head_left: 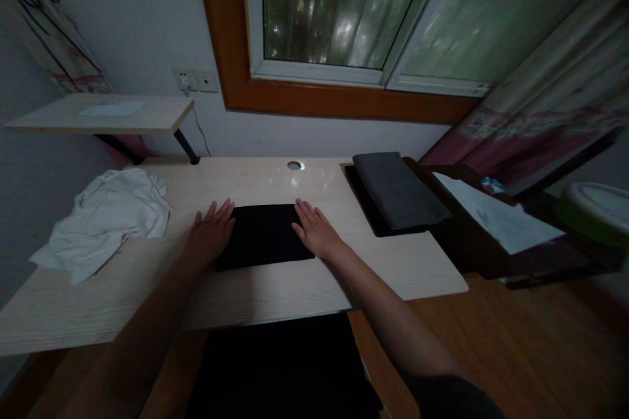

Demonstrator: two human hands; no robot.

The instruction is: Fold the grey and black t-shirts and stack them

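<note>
A flat black rectangle that looks like folded cloth (268,236) lies in the middle of the pale wooden desk (295,291). My left hand (212,232) rests on its left edge, palm down with the fingers stretched out. On the right edge lies my right hand (314,228), also flat, fingers pointing away from me. Neither hand grips anything. Farther right on the desk sits a folded dark grey cloth (400,190) on top of a black flat piece (361,203).
A crumpled white cloth (113,216) lies at the desk's left. Behind it stands a raised shelf (162,114) on black legs. A round cable hole (293,165) is near the back edge. Right of the desk, a white sheet (496,213) lies on a dark surface.
</note>
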